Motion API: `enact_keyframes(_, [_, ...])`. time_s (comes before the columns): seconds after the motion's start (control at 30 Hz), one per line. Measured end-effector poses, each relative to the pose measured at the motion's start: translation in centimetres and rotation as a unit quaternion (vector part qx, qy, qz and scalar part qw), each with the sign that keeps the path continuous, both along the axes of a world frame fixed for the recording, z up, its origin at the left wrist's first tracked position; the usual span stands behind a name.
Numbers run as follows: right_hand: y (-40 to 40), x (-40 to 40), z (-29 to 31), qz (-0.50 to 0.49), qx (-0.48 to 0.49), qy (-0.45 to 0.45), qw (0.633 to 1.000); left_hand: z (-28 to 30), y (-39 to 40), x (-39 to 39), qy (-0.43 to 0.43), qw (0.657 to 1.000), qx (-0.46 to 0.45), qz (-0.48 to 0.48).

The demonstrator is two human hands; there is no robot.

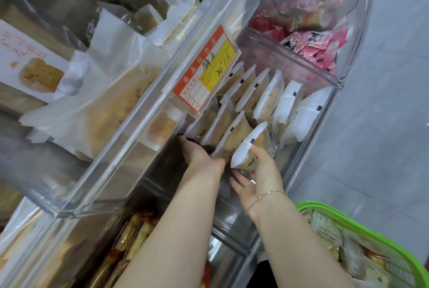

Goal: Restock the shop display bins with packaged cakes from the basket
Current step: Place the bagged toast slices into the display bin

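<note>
While our right hand [260,167] is pinching one cake pack [249,148] by its lower end, thumb on the front and fingers spread loosely beneath, we are holding it at the near end of the row [255,99] standing in the clear bin [325,111]. Our left hand [199,155] is reaching into the same bin just left of that pack, its fingers lying fairly straight against the nearest standing packs; we cannot tell whether they are gripping anything. A thin bracelet [267,197] is circling our right wrist. An orange-and-yellow price tag [204,71] is hanging on the bin's upper edge. Farther along, a second compartment is holding pink packets [315,44]. At lower right, the green basket [394,248] is sitting beside the bins with more packs inside. To the left, larger white bags [111,74] are filling the neighbouring bin.
</note>
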State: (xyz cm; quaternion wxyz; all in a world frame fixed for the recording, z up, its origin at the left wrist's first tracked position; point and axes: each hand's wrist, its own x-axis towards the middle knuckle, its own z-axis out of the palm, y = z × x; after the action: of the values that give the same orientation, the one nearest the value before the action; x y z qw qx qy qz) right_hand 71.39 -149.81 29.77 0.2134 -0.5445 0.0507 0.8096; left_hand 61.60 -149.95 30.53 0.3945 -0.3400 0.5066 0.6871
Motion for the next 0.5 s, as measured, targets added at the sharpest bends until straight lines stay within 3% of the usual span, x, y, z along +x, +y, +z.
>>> enact_keyframes(0.2, [-0.5,-0.5,0.3,0.083,0.073,-0.159,0.981,-0.7,-0.6,-0.3,0.010,0.998,-0.038,-0.055])
enact_keyframes(0.33, [-1.0,-0.3,1.3,0.057,0.146,-0.171,0.973,-0.3,0.1,0.2,-0.017,1.000,-0.001,-0.009])
enact_keyframes(0.5, [0.0,0.0,1.7,0.190,0.258,-0.205,0.925,0.2,0.2,0.0,-0.020,0.999,0.007,-0.046])
